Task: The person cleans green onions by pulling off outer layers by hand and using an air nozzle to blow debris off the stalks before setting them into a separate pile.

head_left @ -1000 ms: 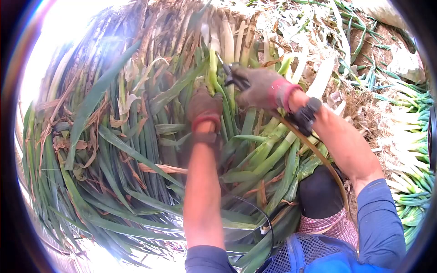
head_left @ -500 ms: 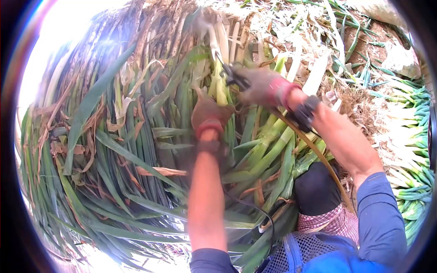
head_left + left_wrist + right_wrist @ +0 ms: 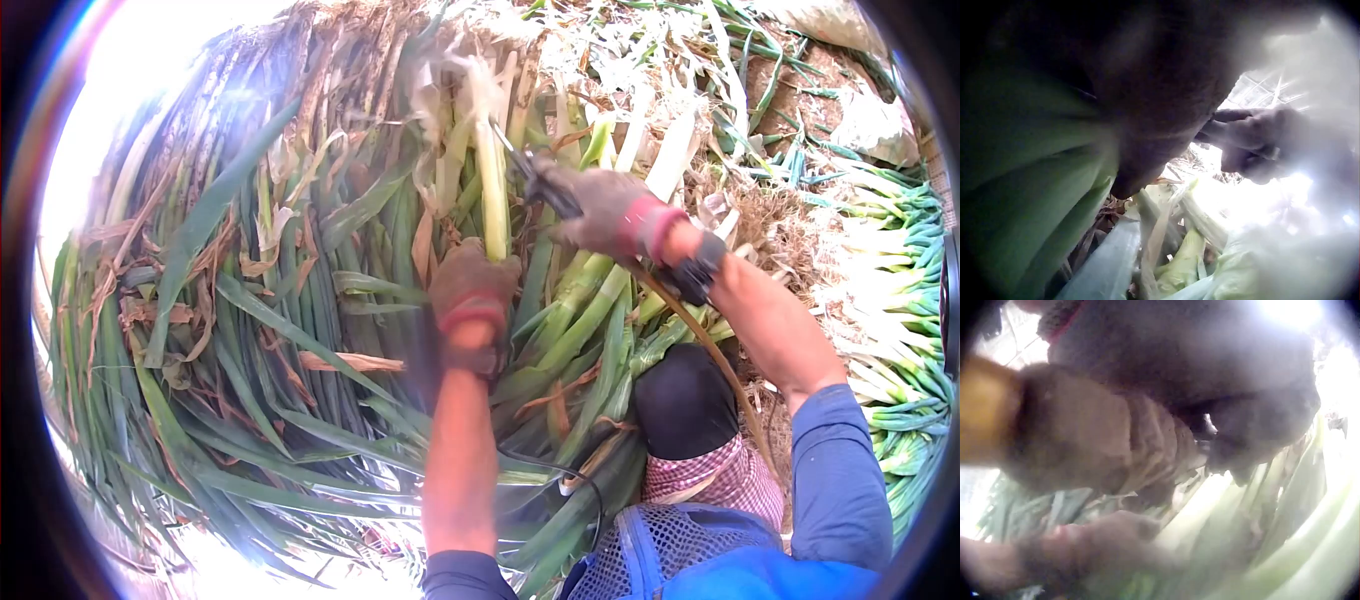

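In the head view my gloved left hand [image 3: 475, 290] grips a thick green onion [image 3: 493, 190], its pale shaft pointing away from me. My gloved right hand [image 3: 615, 205] holds a black air blow gun [image 3: 550, 190], whose thin metal nozzle reaches close to the shaft's right side. Loose, blurred skins [image 3: 440, 95] stand around the upper end of the shaft. A tan hose [image 3: 715, 350] runs from below the right hand towards my knee. Dark glove fabric fills much of both wrist views, and the left wrist view also catches the right hand [image 3: 1254, 137].
A broad heap of unpeeled green onions [image 3: 250, 330] spreads across the left and middle. Peeled ones [image 3: 900, 370] lie in a row at the far right. Dry skins and roots [image 3: 770, 220] litter the ground between. My covered knee [image 3: 685, 400] is at lower right.
My left hand has shifted slightly right and back towards me, and more bare pale shaft shows above it. The right hand with the blow gun has moved slightly right and towards me.
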A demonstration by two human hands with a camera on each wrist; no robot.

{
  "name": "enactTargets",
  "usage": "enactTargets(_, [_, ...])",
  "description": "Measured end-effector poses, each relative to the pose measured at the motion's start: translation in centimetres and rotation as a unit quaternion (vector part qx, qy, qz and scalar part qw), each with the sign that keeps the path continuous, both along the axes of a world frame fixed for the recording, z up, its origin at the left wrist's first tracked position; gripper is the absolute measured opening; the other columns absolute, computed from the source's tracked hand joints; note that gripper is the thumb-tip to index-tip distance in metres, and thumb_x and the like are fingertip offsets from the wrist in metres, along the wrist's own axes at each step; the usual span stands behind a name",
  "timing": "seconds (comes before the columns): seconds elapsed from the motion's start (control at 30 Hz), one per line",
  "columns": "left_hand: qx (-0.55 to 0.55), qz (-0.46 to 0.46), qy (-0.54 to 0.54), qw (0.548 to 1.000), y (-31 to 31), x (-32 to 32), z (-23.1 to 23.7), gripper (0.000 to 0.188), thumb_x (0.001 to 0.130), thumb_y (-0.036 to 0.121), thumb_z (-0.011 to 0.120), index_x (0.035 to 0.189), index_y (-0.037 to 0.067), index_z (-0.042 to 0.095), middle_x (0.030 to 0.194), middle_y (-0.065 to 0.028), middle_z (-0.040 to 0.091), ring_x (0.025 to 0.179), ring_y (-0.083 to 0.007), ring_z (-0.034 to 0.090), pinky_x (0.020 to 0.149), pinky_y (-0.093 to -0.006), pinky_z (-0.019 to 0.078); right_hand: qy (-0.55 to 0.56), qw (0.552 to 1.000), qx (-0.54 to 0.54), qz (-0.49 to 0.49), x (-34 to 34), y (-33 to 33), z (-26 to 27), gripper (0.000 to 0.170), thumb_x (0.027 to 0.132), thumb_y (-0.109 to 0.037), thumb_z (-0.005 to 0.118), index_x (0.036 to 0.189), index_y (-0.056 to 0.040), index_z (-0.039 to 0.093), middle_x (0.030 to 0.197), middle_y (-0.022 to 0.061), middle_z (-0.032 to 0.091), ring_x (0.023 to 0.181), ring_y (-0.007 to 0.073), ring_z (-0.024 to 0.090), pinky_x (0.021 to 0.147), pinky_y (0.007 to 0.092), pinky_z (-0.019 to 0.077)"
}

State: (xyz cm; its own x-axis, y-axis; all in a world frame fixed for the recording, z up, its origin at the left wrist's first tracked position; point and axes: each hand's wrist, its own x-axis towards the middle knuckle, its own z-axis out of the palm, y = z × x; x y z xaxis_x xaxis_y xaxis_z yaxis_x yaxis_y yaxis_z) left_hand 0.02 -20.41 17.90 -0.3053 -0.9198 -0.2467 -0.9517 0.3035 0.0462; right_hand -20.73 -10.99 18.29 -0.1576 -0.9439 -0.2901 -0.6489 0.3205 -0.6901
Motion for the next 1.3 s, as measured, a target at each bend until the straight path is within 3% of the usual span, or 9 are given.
enactTargets(0.23, [-0.001, 0.006, 0.014, 1.000, 0.4, 0.0, -0.2, 0.053, 0.082, 0.049, 0.087, 0.113, 0.007, 0.081, 0.113, -0.0229, 0.081, 0.108, -0.0412, 0.077, 0.094, -0.0515, 0.0598, 0.025, 0.998, 0.007, -0.049, -1.3, -4.0, -0.6, 0.063, 0.092, -0.031, 0.077, 0.149, -0.0140, 0.058, 0.117, 0.0231, 0.078, 0.103, 0.0397, 0.078, 0.094, 0.0504, 0.0601])
enactTargets(0.37, [0.000, -0.015, 0.016, 1.000, 0.8, 0.1, -0.1, 0.052, 0.083, 0.047, 0.088, 0.113, 0.006, 0.079, 0.112, -0.0234, 0.081, 0.106, -0.0423, 0.078, 0.093, -0.0520, 0.0601, -0.035, 0.999, -0.031, -0.008, 0.1, 2.7, -0.3, 0.068, 0.096, -0.031, 0.074, 0.159, -0.0164, 0.053, 0.108, 0.0192, 0.077, 0.097, 0.0342, 0.078, 0.092, 0.0479, 0.0614])
enactTargets(0.5, [-0.028, -0.036, 0.004, 0.999, 0.9, 0.5, -1.0, 0.054, 0.085, 0.051, 0.087, 0.113, 0.007, 0.077, 0.111, -0.0231, 0.080, 0.106, -0.0429, 0.077, 0.092, -0.0528, 0.0599, -0.079, 0.994, -0.025, 0.065, 1.6, 9.5, 1.1, 0.089, 0.094, -0.035, 0.080, 0.171, -0.0155, 0.040, 0.108, 0.0220, 0.075, 0.103, 0.0408, 0.077, 0.097, 0.0474, 0.0593])
enactTargets(0.73, [-0.043, -0.068, -0.021, 0.997, 2.4, 1.1, -1.0, 0.056, 0.092, 0.057, 0.084, 0.114, 0.006, 0.076, 0.110, -0.0220, 0.081, 0.106, -0.0442, 0.077, 0.089, -0.0535, 0.0598, 0.016, 0.998, -0.041, -0.047, 0.4, 6.6, -0.2, 0.092, 0.090, -0.038, 0.079, 0.170, -0.0110, 0.042, 0.103, 0.0279, 0.073, 0.100, 0.0462, 0.075, 0.093, 0.0498, 0.0582])
enactTargets(0.83, [-0.035, -0.075, 0.070, 0.994, 2.2, 2.5, -1.3, 0.050, 0.095, 0.049, 0.085, 0.118, 0.005, 0.077, 0.105, -0.0224, 0.081, 0.100, -0.0429, 0.078, 0.087, -0.0500, 0.0599, -0.019, 0.999, -0.030, -0.032, 0.3, 7.1, 1.5, 0.093, 0.090, -0.039, 0.079, 0.171, -0.0114, 0.041, 0.112, 0.0294, 0.074, 0.107, 0.0453, 0.074, 0.098, 0.0490, 0.0574])
enactTargets(1.0, [0.136, -0.040, 0.262, 0.954, 1.3, 4.2, -2.2, 0.039, 0.101, 0.026, 0.084, 0.126, -0.003, 0.076, 0.104, -0.0177, 0.083, 0.092, -0.0221, 0.077, 0.083, -0.0380, 0.0588, -0.148, 0.986, -0.035, 0.061, -0.1, 12.9, 1.5, 0.092, 0.086, -0.035, 0.083, 0.167, -0.0113, 0.049, 0.130, 0.0276, 0.072, 0.117, 0.0381, 0.074, 0.103, 0.0459, 0.0560])
enactTargets(1.1, [0.199, -0.066, 0.281, 0.936, 3.0, 3.0, -1.8, 0.040, 0.100, 0.023, 0.084, 0.127, -0.006, 0.075, 0.111, -0.0166, 0.083, 0.097, -0.0178, 0.075, 0.085, -0.0363, 0.0585, -0.144, 0.980, -0.087, 0.102, -1.6, 14.8, 2.1, 0.090, 0.085, -0.039, 0.084, 0.163, -0.0076, 0.053, 0.106, 0.0250, 0.075, 0.101, 0.0399, 0.077, 0.093, 0.0465, 0.0579])
enactTargets(1.2, [0.184, -0.136, 0.200, 0.953, 5.4, 1.4, -1.7, 0.037, 0.098, 0.020, 0.084, 0.128, -0.001, 0.076, 0.113, -0.0190, 0.082, 0.101, -0.0269, 0.077, 0.089, -0.0383, 0.0587, -0.059, 0.992, -0.111, 0.010, -3.1, 13.9, 1.7, 0.091, 0.082, -0.039, 0.085, 0.162, -0.0078, 0.056, 0.105, 0.0253, 0.075, 0.101, 0.0396, 0.077, 0.094, 0.0450, 0.0580])
enactTargets(1.3, [0.162, -0.172, 0.161, 0.958, 7.0, 0.7, -0.7, 0.035, 0.095, 0.019, 0.083, 0.126, 0.003, 0.077, 0.114, -0.0197, 0.080, 0.104, -0.0370, 0.077, 0.092, -0.0426, 0.0586, -0.103, 0.991, -0.044, 0.078, -2.2, 12.9, 2.7, 0.093, 0.081, -0.040, 0.087, 0.162, -0.0074, 0.055, 0.104, 0.0259, 0.075, 0.100, 0.0396, 0.077, 0.094, 0.0441, 0.0585])
